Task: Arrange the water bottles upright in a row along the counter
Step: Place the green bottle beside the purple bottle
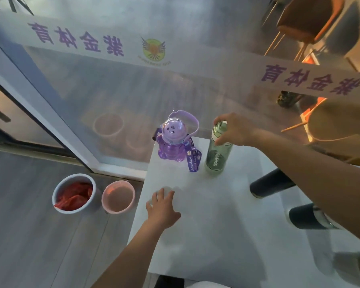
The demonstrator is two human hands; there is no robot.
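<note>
Two bottles stand upright side by side near the far edge of the white bench (227,235), close to its far left corner. The purple bottle (172,142), shaped like a small figure with a domed clear cap, stands nearest that corner; its strap loops above the cap and a printed purple lanyard (193,160) hangs down its right side onto the bench top. Just beside it, toward the right, stands the green bottle (217,150), tall and translucent, with lettering on its body.

The person's right hand (233,128) reaches in from the right edge and is closed around the green bottle's cap and neck, fingers (219,140) wrapped on it from above. The left hand (163,207) lies near the left edge of the bench, palm down, fingers spread and released; a small pale object seems to lie beneath the fingertips, but what it is cannot be told.

Two dark bottles lie on their sides by the right edge, partly hidden beneath the right forearm: the nearer dark bottle (306,217) and the farther dark bottle (270,182).

On the floor beside the left edge stand a white bin (74,193) holding red material and a pink bin (118,196). A glass wall with purple lettering runs behind the far edge.
</note>
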